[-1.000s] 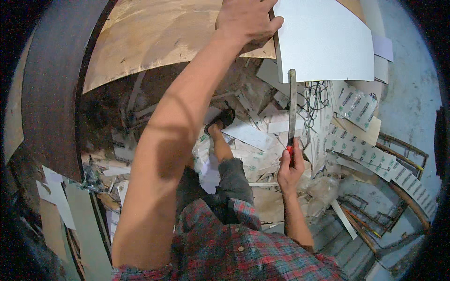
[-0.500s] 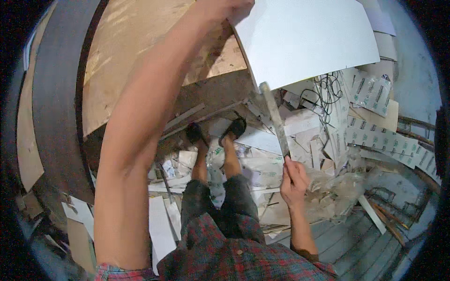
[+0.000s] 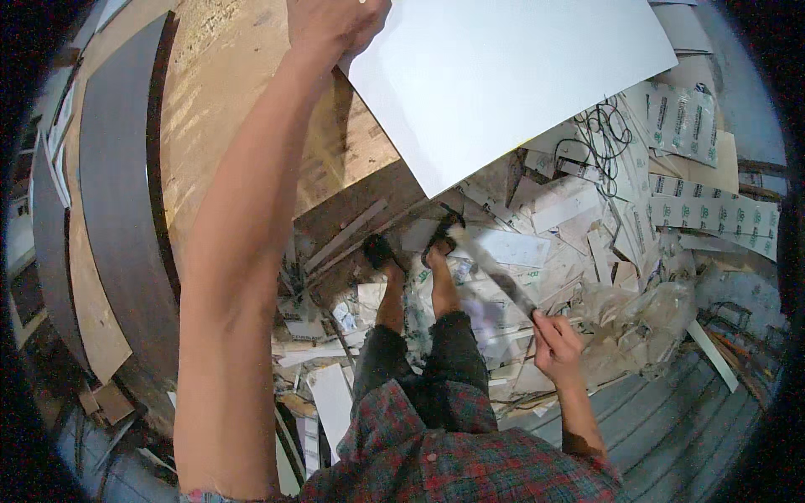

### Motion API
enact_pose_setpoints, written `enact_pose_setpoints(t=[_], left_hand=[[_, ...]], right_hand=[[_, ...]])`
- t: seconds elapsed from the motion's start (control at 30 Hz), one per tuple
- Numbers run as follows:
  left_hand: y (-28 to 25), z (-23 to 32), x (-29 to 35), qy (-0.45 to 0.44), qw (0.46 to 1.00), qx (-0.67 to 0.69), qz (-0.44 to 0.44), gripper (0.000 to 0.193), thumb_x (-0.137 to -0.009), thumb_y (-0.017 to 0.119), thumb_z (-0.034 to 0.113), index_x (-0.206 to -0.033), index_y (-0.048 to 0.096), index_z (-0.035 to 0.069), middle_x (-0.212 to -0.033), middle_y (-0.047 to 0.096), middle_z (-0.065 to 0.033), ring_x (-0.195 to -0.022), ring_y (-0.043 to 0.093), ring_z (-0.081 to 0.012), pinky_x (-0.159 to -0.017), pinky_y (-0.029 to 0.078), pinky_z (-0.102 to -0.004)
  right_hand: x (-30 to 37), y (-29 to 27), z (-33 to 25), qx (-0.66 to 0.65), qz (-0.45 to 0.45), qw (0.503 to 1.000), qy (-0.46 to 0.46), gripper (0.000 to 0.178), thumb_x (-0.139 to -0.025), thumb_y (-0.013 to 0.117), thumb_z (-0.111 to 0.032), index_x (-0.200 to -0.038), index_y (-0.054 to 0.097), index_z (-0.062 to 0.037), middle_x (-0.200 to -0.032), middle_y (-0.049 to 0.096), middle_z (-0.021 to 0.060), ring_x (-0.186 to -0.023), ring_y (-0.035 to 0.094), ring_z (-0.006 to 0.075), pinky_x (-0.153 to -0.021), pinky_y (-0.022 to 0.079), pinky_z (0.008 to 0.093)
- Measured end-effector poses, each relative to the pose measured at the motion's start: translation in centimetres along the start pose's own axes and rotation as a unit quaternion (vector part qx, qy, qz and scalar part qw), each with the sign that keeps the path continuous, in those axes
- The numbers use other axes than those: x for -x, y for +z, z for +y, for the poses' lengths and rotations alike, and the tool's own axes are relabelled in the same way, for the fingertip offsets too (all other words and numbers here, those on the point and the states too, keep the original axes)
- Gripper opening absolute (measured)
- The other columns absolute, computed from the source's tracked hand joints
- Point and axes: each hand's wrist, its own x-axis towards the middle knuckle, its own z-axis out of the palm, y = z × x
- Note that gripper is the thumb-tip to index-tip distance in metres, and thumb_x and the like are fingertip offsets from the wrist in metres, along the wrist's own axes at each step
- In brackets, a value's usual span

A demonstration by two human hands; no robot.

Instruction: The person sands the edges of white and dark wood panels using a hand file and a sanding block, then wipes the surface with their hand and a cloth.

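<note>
A large white board (image 3: pixel 511 75) reaches in from the top, one corner pointing toward me. My left hand (image 3: pixel 340 21) is closed on the board's left edge, near the top of the picture; part of it is cut off. Lower right, my right hand (image 3: pixel 558 345) grips one end of a long, flat, worn metal bar that looks like a file (image 3: pixel 501 278). The file slants up and left, its far end just below the board's near corner, seemingly apart from it.
Left of the board lies a wooden worktop (image 3: pixel 243 109) with a dark brown panel (image 3: pixel 126 159) along it. Offcuts and plastic sheeting (image 3: pixel 637 327) litter the floor around my feet. A tangled black cable (image 3: pixel 608 138) lies beyond the board's near edge.
The file has dropped away from the board's corner, toward me. The board's near corner and my left hand now appear further left, and the whole view has shifted somewhat.
</note>
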Motion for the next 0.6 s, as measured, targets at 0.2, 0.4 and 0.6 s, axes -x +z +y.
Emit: enact_pose_setpoints(t=[0.2, 0.4, 0.6], left_hand=[[0.5, 0.0, -0.4, 0.004, 1.0, 0.003, -0.024, 0.045, -0.091, 0.058, 0.033, -0.118, 0.058, -0.003, -0.113, 0.061, -0.0273, -0.109, 0.056, -0.0415, -0.095, 0.043, -0.0509], [1.3, -0.6, -0.5, 0.014, 1.0, 0.011, -0.01, 0.045, -0.091, 0.059, 0.034, -0.118, 0.059, -0.003, -0.111, 0.06, -0.0298, -0.108, 0.055, -0.0438, -0.093, 0.043, -0.051], [3.8, -3.8, -1.5, 0.037, 0.997, -0.047, -0.054, 0.06, -0.09, 0.054, 0.054, -0.136, 0.058, 0.014, -0.132, 0.058, -0.0205, -0.122, 0.053, -0.0399, -0.103, 0.041, -0.0514]], right_hand=[[-4.3, 0.6, 0.6, -0.08, 0.032, 0.996, 0.029, 0.048, -0.08, 0.063, 0.009, -0.124, 0.07, -0.0091, -0.081, 0.064, 0.0113, -0.065, 0.061, 0.0242, -0.058, 0.05, 0.0322], [-8.8, 1.2, 2.7, -0.034, 0.015, 0.998, -0.045, 0.055, -0.08, 0.064, 0.004, -0.129, 0.068, -0.0193, -0.073, 0.053, 0.0058, -0.056, 0.056, 0.0221, -0.05, 0.048, 0.0357], [-18.9, 2.5, 1.5, -0.002, 0.09, 0.991, -0.103, 0.057, -0.083, 0.062, 0.0, -0.133, 0.064, -0.0272, -0.073, 0.053, 0.0051, -0.055, 0.057, 0.0237, -0.051, 0.052, 0.0353]])
